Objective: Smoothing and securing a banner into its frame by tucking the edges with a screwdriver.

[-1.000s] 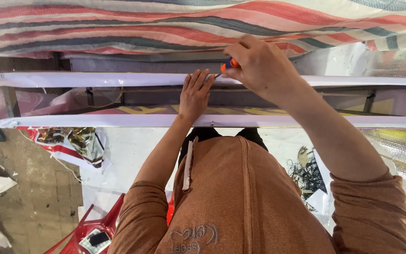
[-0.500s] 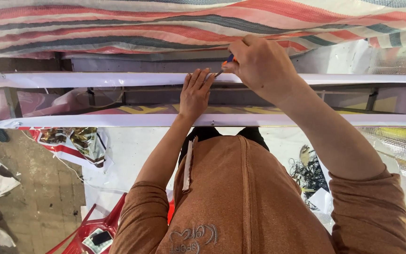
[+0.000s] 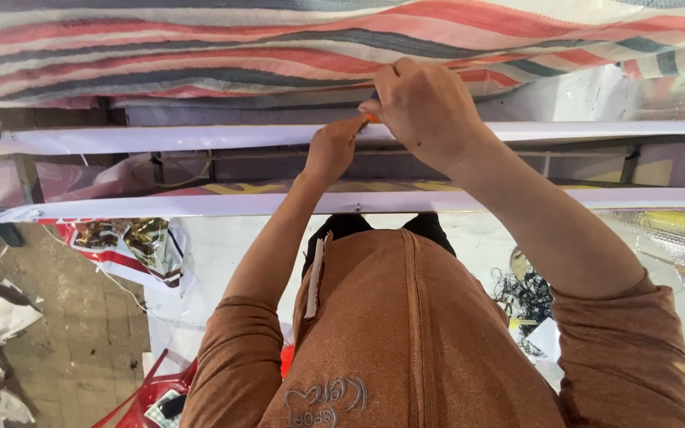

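Closest to the camera was the person's own brown shirt (image 3: 406,333), both sleeves pushed up past the elbows and both forearms stretched out ahead. Down at the left lay paved ground with a crumpled shiny wrapper (image 3: 132,242) on a white sheet, and a red frame (image 3: 140,388) poked in at the bottom edge. To the right of the shirt, a tangle of dark wire (image 3: 526,297) sat on more white sheeting.

Next out came the near white rail (image 3: 200,206), running straight across the view, with both arms passing over it. Beyond that, the far white rail (image 3: 200,137) ran alongside it, and that was where the hands met.

The left hand (image 3: 331,150) rested on the far rail, its fingers curled down against the rail's top edge, holding on there. The right hand (image 3: 426,107) was just above and touching it, fingers closed tight around a small orange tool (image 3: 372,117). Only a sliver of the tool showed, right between the two hands and against the far rail; what kind of tool it was could not be made out.

Farthest back, a striped tarp (image 3: 279,40) in red, grey and cream hung across the whole top of the view.
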